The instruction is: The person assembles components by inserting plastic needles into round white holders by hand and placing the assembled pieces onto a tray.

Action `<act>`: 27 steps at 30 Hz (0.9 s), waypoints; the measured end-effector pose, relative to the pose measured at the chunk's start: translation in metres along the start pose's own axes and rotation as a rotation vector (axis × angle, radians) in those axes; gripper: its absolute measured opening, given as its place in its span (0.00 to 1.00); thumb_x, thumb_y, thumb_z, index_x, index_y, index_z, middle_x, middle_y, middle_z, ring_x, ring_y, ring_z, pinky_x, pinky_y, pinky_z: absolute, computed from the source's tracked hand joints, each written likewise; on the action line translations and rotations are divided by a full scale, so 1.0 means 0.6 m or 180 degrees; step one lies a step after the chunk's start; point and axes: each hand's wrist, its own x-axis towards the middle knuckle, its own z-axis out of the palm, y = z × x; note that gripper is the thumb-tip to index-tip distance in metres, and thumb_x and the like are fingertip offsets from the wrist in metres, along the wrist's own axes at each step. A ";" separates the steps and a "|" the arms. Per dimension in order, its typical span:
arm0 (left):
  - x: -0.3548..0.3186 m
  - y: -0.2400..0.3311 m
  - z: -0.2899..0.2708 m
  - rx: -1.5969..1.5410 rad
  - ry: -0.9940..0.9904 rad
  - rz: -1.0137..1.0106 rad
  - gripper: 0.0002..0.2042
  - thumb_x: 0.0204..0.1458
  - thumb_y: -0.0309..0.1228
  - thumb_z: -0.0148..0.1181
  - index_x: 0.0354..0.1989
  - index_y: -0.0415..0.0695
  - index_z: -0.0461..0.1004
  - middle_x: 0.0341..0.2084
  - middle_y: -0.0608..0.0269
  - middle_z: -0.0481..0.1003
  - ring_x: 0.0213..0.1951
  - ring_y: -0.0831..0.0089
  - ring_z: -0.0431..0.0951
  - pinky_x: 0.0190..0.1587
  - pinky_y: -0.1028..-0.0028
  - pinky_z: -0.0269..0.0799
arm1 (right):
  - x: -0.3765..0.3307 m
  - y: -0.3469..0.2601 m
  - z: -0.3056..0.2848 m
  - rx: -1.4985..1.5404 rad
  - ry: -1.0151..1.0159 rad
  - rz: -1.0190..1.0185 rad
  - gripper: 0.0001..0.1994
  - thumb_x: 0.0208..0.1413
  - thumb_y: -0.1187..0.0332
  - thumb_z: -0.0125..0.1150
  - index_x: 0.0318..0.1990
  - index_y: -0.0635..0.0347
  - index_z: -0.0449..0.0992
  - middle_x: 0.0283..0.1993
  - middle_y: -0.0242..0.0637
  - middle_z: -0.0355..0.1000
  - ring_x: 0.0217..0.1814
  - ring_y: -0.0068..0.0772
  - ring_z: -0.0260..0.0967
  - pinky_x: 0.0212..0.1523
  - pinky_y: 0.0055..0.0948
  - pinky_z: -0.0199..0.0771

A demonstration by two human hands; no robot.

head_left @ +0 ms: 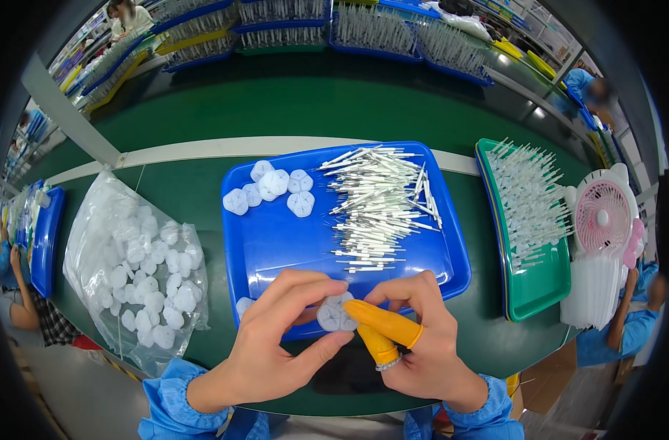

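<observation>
Lower centre of frame: white lobed disc (330,316) clamped at rim between thumb and fingers of left hand (272,348). Yellow finger cots (393,325) of right hand (431,345) at disc's right edge; grip there, cannot tell. Apparent step: two-handed disc work; next move calls for steady rim hold.

Partly hidden disc (243,304), blurred head (598,92)
Left hand (270,352) overlaps the disc at the tray's (276,242) eight o'clock; co-worker's head at two o'clock.
</observation>
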 end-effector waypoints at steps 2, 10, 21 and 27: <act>0.001 -0.003 0.001 0.0051 0.0012 0.0001 0.25 0.53 0.21 0.74 0.61 0.41 0.76 0.55 0.56 0.74 0.54 0.65 0.80 0.52 0.69 0.84 | -0.004 0.003 -0.003 -0.0020 0.0011 -0.0003 0.27 0.33 0.85 0.67 0.49 0.65 0.86 0.52 0.41 0.74 0.44 0.41 0.65 0.38 0.33 0.69; 0.006 -0.010 0.008 0.0042 0.0116 -0.0028 0.26 0.52 0.20 0.74 0.61 0.41 0.76 0.51 0.55 0.75 0.50 0.67 0.81 0.48 0.70 0.84 | 0.002 0.003 -0.003 -0.0039 0.0015 -0.0006 0.25 0.28 0.85 0.64 0.43 0.69 0.87 0.50 0.42 0.75 0.42 0.43 0.65 0.39 0.34 0.69; 0.006 -0.008 0.010 0.0072 0.0133 -0.0009 0.26 0.52 0.19 0.74 0.61 0.40 0.75 0.50 0.56 0.76 0.49 0.68 0.81 0.49 0.70 0.84 | -0.012 0.001 -0.011 -0.0243 0.0036 0.0153 0.24 0.29 0.84 0.64 0.42 0.65 0.87 0.50 0.41 0.75 0.45 0.43 0.65 0.42 0.36 0.69; 0.007 -0.003 0.008 0.0133 0.0052 -0.0056 0.26 0.51 0.18 0.74 0.61 0.40 0.75 0.50 0.57 0.76 0.49 0.67 0.82 0.49 0.70 0.84 | -0.008 0.001 -0.012 -0.0216 -0.0128 -0.0061 0.24 0.28 0.83 0.65 0.41 0.66 0.87 0.50 0.42 0.75 0.46 0.44 0.66 0.46 0.38 0.68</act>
